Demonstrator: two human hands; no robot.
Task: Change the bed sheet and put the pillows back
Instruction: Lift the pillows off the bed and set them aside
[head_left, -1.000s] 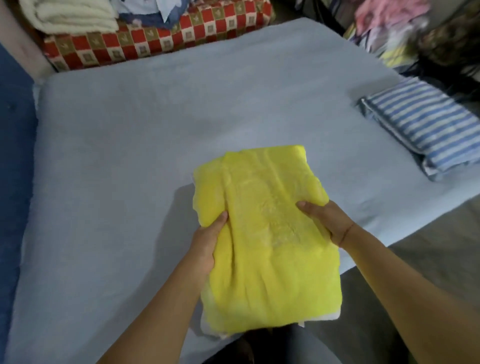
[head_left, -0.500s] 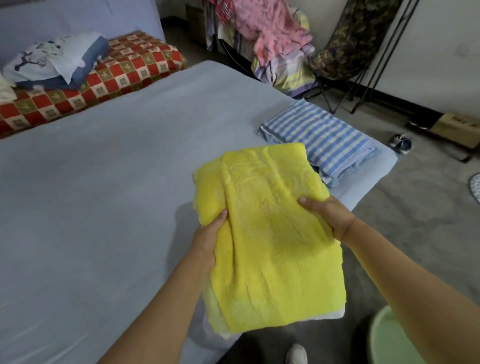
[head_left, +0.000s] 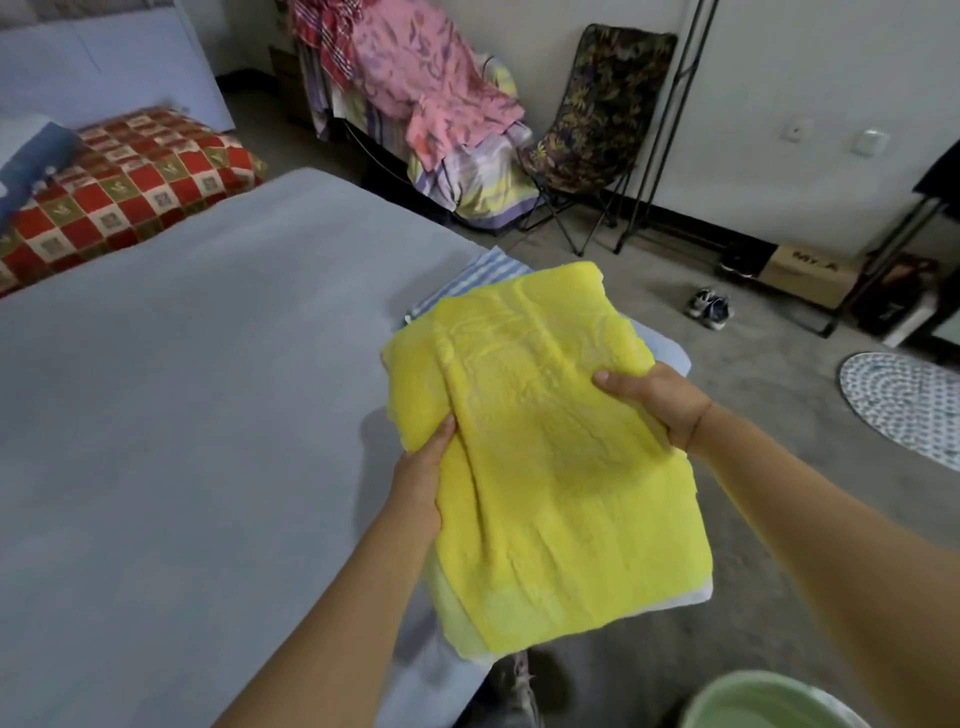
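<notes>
Above the near right corner of the bed (head_left: 182, 389), both hands are clamped on a folded yellow sheet (head_left: 545, 457), held clear of the bare pale mattress; the left hand (head_left: 421, 483) pinches the left edge with the thumb on top, and the right hand (head_left: 660, 400) grips the right edge, thumb laid across the upper face; the fingers beneath are hidden. The hands stand apart with the fold spanning between them; its long axis runs away from the body, from the near end hanging low by the person's legs to the far end tilted up and a little to the right. That far end points toward a striped pillow (head_left: 467, 280), which lies on the bed corner just beyond and partly behind the sheet; a red checked quilt (head_left: 130, 182) is piled at the far left end of the bed, well apart. The open mattress lies to the left of the hands, so the left hand is the nearer to it; my judgement is that the sheet has yet to be opened, and spreading it would call for a swing leftward across the bed, with the long axis turned to match the mattress.
</notes>
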